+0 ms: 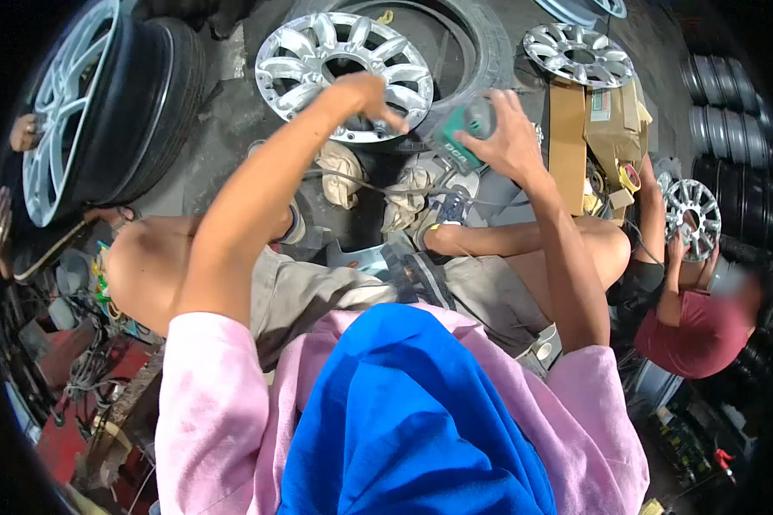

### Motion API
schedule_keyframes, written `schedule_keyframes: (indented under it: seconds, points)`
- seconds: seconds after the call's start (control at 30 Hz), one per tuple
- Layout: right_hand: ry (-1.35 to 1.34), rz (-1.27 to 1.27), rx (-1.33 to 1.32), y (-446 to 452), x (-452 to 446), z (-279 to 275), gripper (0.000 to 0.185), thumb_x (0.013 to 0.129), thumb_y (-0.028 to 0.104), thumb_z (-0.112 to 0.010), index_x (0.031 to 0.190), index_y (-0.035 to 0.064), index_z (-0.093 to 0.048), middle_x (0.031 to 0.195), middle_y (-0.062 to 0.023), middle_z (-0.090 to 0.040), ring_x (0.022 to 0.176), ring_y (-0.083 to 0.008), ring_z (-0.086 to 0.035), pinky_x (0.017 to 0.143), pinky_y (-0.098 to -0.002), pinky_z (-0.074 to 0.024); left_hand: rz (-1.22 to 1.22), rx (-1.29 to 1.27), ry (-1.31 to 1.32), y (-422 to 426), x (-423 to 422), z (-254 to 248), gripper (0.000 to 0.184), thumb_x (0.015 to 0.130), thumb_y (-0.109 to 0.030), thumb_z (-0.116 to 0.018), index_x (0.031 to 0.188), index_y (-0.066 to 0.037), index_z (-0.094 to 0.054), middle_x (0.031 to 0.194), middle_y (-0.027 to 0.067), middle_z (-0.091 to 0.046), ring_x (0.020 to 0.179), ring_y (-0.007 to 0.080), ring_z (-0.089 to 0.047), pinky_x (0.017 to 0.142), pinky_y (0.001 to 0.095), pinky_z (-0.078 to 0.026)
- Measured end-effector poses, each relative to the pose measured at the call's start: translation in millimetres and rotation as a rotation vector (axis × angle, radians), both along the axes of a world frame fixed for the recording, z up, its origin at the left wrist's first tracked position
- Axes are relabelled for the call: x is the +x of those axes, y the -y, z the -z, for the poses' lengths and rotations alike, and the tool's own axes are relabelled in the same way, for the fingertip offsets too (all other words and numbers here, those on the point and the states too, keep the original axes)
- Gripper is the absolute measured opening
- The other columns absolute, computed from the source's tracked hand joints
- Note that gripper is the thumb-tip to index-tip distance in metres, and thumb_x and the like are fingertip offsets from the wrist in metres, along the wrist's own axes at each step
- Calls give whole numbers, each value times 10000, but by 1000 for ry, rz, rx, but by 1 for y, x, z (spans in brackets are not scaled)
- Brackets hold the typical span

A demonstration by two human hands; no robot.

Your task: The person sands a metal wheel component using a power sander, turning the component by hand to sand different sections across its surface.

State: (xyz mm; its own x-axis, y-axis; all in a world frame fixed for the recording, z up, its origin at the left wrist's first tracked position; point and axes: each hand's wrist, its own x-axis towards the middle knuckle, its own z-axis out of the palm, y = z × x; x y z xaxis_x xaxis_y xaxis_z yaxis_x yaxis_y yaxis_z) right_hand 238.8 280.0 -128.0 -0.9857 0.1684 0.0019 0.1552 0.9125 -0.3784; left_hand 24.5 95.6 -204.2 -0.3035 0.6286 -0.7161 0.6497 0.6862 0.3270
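Observation:
In the head view, a silver multi-spoke wheel face (275, 69) lies propped on a black tire (496, 60) in front of me. My left hand (368, 96) hovers over its near right part, fingers apart and slightly blurred, with nothing in them. To the right of the wheel face, my right hand (511, 142) grips a green palm sander (462, 137) with pale lettering on its side. The sander is blurred and appears to be off the wheel face. A cord (361, 182) runs across the floor below, near crumpled beige cloths (339, 176).
Another wheel face (579, 56) rests on cardboard boxes (567, 137) at right. A large wheel (64, 112) with a tire stands at left, a co-worker's hand (24, 133) on it. A co-worker in a red shirt (696, 335) holds a wheel face (692, 219). Black rims (730, 129) are stacked far right.

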Motion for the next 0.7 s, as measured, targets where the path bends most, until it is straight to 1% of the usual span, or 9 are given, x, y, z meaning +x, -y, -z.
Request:
schedule_keyframes:
  seconds: [0.07, 0.1, 0.2, 0.23, 0.33, 0.43, 0.5, 0.63, 0.7]
  points:
    - [-93, 200, 10, -12, 17, 3, 729, 743, 407, -852, 1299, 34, -562, 1210, -184, -576, 1085, -410, -633, 895, -505, -528, 10, 151, -334, 11, 32, 5, 1343, 492, -897, -778, 1358, 109, -577, 1368, 269, -573, 1294, 420, -571, 1066, 488, -479]
    - [-110, 239, -6, -19, 22, 5, 756, 734, 417, -858, 1295, 9, -557, 1227, -194, -577, 1093, -405, -631, 908, -498, -523, 47, 101, -361, 12, 38, 4, 1359, 493, -902, -773, 1426, 59, -538, 1437, 269, -502, 1319, 459, -524, 1079, 509, -463]
    - [-166, 349, -7, -28, 30, 18, 805, 706, 437, -870, 1290, -17, -552, 1222, -209, -577, 1109, -405, -626, 927, -484, -520, -1, 142, -432, 23, 41, 21, 1358, 483, -901, -775, 1447, 23, -529, 1403, 265, -535, 1291, 442, -545, 1085, 505, -450]
    - [-180, 349, -11, -26, 29, 15, 805, 706, 437, -870, 1290, -17, -552, 1222, -209, -577, 1109, -405, -626, 927, -484, -520, 6, 158, -466, 25, 42, 23, 1287, 518, -877, -775, 1466, -41, -532, 1378, 273, -555, 1280, 448, -552, 1081, 505, -448]
    - [-161, 443, -128, -17, 25, 10, 861, 693, 460, -872, 1287, -68, -539, 1240, -241, -584, 1149, -414, -618, 966, -477, -509, 34, 241, -516, 34, 45, 29, 1185, 567, -823, -789, 1456, -78, -550, 1331, 276, -589, 1271, 449, -559, 1085, 509, -441]
    - [-99, 527, -278, -14, 18, 10, 945, 682, 510, -868, 1260, -155, -527, 1286, -331, -601, 1201, -422, -616, 1022, -466, -492, 103, 339, -477, 57, 40, 25, 1085, 595, -728, -826, 1435, -95, -559, 1310, 291, -603, 1272, 449, -564, 1079, 522, -453]
    - [-86, 552, -349, -12, 10, 11, 963, 668, 523, -870, 1258, -157, -529, 1280, -337, -608, 1192, -425, -626, 1025, -457, -494, 156, 433, -419, 77, 35, 19, 1034, 609, -650, -858, 1420, -82, -560, 1313, 291, -605, 1283, 441, -562, 1088, 520, -456]
    - [-37, 573, -539, 0, -16, 18, 1044, 640, 572, -861, 1287, -173, -521, 1290, -341, -622, 1197, -418, -642, 1036, -432, -495, 95, 412, -236, 87, 27, -11, 1084, 622, -632, -877, 1488, -90, -513, 1420, 281, -552, 1333, 440, -530, 1136, 488, -428]
    - [12, 571, -564, 15, -31, 12, 1110, 628, 602, -854, 1322, -189, -501, 1315, -339, -615, 1215, -401, -643, 1032, -423, -502, -61, 440, -94, 81, 7, -17, 1177, 634, -668, -876, 1520, -19, -455, 1518, 297, -471, 1404, 423, -475, 1185, 459, -383]
